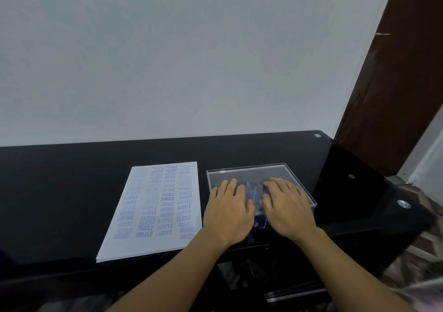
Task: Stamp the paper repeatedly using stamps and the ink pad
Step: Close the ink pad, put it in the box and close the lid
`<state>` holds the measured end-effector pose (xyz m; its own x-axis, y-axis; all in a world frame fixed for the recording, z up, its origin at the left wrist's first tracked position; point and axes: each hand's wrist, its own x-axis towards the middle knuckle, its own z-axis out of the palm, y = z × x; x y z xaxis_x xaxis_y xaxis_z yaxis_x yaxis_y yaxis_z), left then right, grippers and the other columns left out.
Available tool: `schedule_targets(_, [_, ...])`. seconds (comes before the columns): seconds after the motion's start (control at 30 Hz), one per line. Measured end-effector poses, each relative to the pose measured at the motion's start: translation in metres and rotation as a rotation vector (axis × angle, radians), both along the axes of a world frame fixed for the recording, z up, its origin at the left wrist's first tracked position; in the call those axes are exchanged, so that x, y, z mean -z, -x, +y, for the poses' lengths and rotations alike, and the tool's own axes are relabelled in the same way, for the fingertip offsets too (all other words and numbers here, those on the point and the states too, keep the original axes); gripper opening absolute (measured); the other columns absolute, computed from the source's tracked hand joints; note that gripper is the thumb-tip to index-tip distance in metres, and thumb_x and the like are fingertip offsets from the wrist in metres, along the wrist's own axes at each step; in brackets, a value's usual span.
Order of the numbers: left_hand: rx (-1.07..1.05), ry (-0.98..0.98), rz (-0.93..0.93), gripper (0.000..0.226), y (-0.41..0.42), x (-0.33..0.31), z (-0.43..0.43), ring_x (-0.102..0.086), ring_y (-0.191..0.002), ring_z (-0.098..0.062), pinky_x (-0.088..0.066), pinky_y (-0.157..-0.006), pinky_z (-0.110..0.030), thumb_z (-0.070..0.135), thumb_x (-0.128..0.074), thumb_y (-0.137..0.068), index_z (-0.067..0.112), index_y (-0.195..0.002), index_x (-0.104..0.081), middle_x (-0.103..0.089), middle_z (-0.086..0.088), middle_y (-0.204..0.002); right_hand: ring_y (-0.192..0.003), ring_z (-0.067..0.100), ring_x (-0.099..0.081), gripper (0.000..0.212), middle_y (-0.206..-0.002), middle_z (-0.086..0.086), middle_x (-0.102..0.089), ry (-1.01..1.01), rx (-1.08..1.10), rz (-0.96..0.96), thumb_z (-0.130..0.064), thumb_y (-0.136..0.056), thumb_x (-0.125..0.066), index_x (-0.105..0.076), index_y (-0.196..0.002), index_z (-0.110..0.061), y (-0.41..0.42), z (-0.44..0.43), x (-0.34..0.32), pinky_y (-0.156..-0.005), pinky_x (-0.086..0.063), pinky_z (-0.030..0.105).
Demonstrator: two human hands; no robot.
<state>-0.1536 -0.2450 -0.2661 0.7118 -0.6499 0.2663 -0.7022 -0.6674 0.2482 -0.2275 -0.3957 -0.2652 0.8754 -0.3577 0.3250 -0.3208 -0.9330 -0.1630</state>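
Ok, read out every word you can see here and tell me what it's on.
"SAMPLE": paper, blue stamp, many times.
"FRAGILE": paper.
"AIR MAIL": paper.
"AMENDED": paper.
Faint stamps at the paper's left and top right: too blurred to read.
Round mark on the box, near corner: too small to read.

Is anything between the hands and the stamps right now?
Yes: the clear box lid sits over the stamps. The left hand and right hand both rest flat on top of it. The paper beside it lies uncovered.
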Motion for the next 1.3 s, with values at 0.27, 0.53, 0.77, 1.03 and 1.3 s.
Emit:
schedule_targets(0.27, [-0.018, 0.012, -0.056, 0.057, -0.02, 0.006, -0.008, -0.037, -0.138, -0.017, -0.029, -0.118, -0.043, 0.048, -0.016, -0.094, 0.024, -0.134, -0.048, -0.045, 0.003, -0.148, -0.122, 0.014, -0.053, 0.038, -0.134, -0.006, -0.06, 0.053, 0.014, -0.052, -0.035, -0.093, -0.037, -0.064, -0.117, -0.024, -0.019, -0.007, 0.004, -0.098, -0.039, 0.037])
schedule_targets(0.53, [-0.027, 0.035, -0.096, 0.055, -0.08, 0.009, -0.025, -0.047, -0.126, -0.015, -0.036, -0.111, -0.04, 0.049, -0.019, -0.092, 0.025, -0.126, -0.054, -0.055, 0.006, -0.135, -0.125, 0.015, -0.049, 0.052, -0.137, -0.007, -0.057, 0.051, 0.024, -0.007, -0.041, -0.091, -0.021, -0.06, -0.122, -0.025, -0.076, -0.02, 0.001, -0.098, -0.036, 0.037])
schedule_targets(0.77, [-0.048, 0.093, -0.142, 0.046, -0.151, 0.006, -0.041, -0.054, -0.115, -0.013, -0.041, -0.103, -0.033, 0.045, -0.031, -0.091, 0.022, -0.117, -0.061, -0.062, 0.006, -0.122, -0.126, 0.016, -0.046, 0.051, -0.138, -0.004, -0.053, 0.036, 0.004, 0.016, -0.04, -0.092, -0.021, -0.056, -0.125, -0.022, -0.146, -0.035, 0.0, -0.103, -0.034, 0.039])
schedule_targets(1.03, [-0.072, 0.094, -0.148, 0.037, -0.228, 0.007, -0.062, -0.057, -0.106, -0.015, -0.042, -0.093, -0.032, 0.041, -0.039, -0.092, 0.021, -0.112, -0.062, -0.065, 0.005, -0.113, -0.122, 0.021, -0.049, 0.04, -0.133, 0.0, -0.058, 0.051, 0.015, 0.0, -0.034, -0.099, -0.032, -0.058, -0.125, -0.017, -0.222, -0.055, 0.001, -0.097, -0.035, 0.041])
schedule_targets(1.3, [-0.095, 0.086, -0.138, 0.039, -0.266, 0.007, -0.074, -0.055, -0.111, -0.019, -0.041, -0.094, -0.035, 0.042, -0.039, -0.093, 0.019, -0.117, -0.06, -0.063, 0.002, -0.122, -0.123, 0.025, -0.049, 0.041, -0.135, 0.003, -0.057, 0.064, 0.014, 0.007, -0.033, -0.1, -0.034, -0.058, -0.127, -0.015, -0.264, -0.066, 0.0, -0.097, -0.035, 0.041])
